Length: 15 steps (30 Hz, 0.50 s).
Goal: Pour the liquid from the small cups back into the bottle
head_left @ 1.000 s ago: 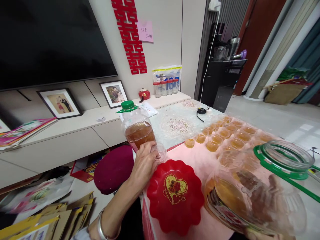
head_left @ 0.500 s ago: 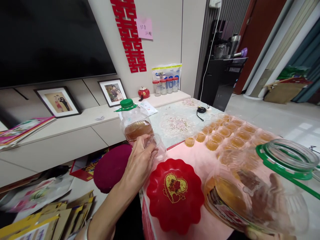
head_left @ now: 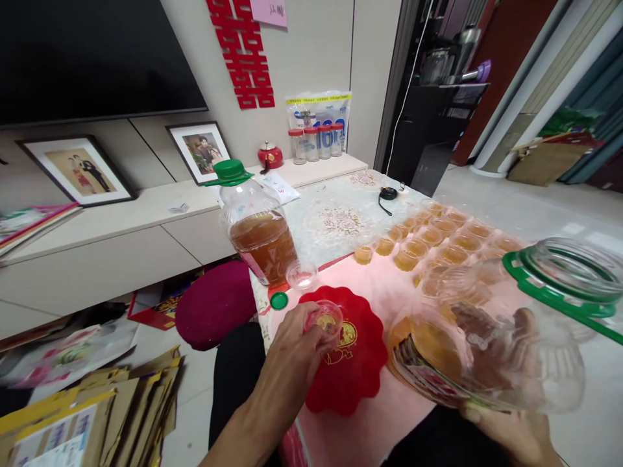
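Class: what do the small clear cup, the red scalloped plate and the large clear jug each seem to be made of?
Small clear cup, in the left hand: probably thin glossy plastic; its wall is see-through.
Red scalloped plate: likely moulded plastic, shiny, with a gold heart print.
Large clear jug, in the right hand: seemingly ribbed transparent plastic; the hand shows through.

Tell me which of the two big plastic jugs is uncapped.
The tilted jug held by the right hand: its green-collared mouth is open. The other jug stands upright with its green cap on.
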Motion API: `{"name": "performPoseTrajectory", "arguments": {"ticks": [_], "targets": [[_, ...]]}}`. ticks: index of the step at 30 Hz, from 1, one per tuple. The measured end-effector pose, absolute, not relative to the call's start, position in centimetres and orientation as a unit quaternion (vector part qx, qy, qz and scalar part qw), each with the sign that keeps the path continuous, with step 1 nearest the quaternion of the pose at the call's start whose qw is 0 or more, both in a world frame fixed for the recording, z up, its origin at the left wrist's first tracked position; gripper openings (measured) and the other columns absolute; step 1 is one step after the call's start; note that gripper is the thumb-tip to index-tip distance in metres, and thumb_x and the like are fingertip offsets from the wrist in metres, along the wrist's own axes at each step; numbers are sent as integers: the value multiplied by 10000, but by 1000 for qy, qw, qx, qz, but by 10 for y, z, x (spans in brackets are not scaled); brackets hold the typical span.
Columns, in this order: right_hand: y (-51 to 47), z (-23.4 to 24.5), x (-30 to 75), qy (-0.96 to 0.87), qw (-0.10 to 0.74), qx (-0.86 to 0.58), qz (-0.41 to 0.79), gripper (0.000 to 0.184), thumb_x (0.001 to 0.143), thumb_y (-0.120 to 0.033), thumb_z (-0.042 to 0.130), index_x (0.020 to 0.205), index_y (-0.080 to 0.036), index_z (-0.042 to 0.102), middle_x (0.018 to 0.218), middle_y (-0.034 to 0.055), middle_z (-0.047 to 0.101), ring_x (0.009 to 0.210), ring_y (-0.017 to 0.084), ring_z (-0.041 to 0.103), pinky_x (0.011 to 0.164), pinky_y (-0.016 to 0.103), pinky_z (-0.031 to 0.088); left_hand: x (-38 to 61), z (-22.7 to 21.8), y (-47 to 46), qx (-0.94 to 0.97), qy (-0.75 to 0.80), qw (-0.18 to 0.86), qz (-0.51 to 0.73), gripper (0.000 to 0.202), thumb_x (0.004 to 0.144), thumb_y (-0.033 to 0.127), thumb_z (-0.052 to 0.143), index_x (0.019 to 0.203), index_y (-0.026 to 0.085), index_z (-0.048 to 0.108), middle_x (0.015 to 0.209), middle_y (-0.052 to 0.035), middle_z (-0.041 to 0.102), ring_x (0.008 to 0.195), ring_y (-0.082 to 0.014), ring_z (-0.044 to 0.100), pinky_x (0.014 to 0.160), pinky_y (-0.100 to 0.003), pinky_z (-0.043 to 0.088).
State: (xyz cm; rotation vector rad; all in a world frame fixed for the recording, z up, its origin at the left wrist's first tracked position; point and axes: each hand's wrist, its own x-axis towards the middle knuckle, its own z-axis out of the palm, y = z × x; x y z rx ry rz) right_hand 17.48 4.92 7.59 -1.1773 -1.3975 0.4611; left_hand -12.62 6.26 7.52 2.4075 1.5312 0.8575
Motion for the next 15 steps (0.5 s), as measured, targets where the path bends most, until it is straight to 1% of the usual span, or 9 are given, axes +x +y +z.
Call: {"name": "performPoseTrajectory", "arguments": {"ticks": [2, 5, 8, 9, 12, 14, 15], "targets": [[50, 84, 170, -593, 594, -504, 203, 1118, 649, -712, 880, 1528, -180, 438, 1319, 168, 672, 1264, 424, 652, 1049, 541, 573, -126, 67, 60, 794, 527, 102, 286, 147, 992, 208, 590, 886, 189, 691, 1269, -157, 630, 1135, -308, 711, 895, -457, 657], [49, 83, 169, -581, 601, -502, 222, 1086, 670, -709, 870, 1522, -191, 439, 1285, 158, 689, 1221, 408, 676, 1010, 534, 596, -126, 61, 57, 772, 549, 137, 290, 141, 995, 224, 585, 920, 202, 703, 1392, -165, 533, 1209, -311, 687, 931, -453, 651], [43, 65, 181, -580, 588, -521, 214, 988, 654, -646, 904, 1449, -200, 522, 1151, 126, 728, 1125, 396, 713, 921, 520, 637, -126, 56, 54, 746, 567, 174, 303, 76, 963, 217, 630, 981, 228, 703, 1505, -147, 408, 1263, -302, 656, 983, -451, 638], [41, 57, 186, -583, 580, -528, 210, 940, 641, -619, 917, 1407, -205, 562, 1092, 113, 737, 1088, 397, 722, 881, 518, 649, -125, 54, 53, 736, 573, 186, 309, 91, 950, 214, 651, 1024, 241, 696, 1528, -138, 381, 1279, -300, 646, 1007, -455, 629], [37, 39, 202, -592, 562, -536, 214, 772, 620, -545, 938, 1267, -230, 658, 960, 85, 739, 1025, 406, 728, 792, 517, 665, -124, 50, 51, 702, 593, 218, 330, 288, 911, 215, 704, 1185, 281, 644, 1553, -130, 364, 1364, -321, 590, 1090, -504, 583], [36, 35, 208, -598, 557, -533, 218, 702, 617, -516, 945, 1210, -241, 689, 944, 82, 739, 1038, 408, 721, 793, 511, 665, -122, 48, 51, 680, 602, 240, 343, 440, 868, 210, 742, 1276, 287, 596, 1535, -137, 405, 1431, -344, 536, 1140, -542, 542], [37, 36, 210, -603, 553, -531, 220, 704, 605, -502, 956, 1204, -242, 694, 959, 83, 742, 1058, 407, 715, 814, 506, 663, -120, 47, 52, 670, 605, 251, 350, 520, 844, 211, 762, 1321, 283, 568, 1523, -142, 433, 1458, -353, 511, 1166, -560, 516]]}}
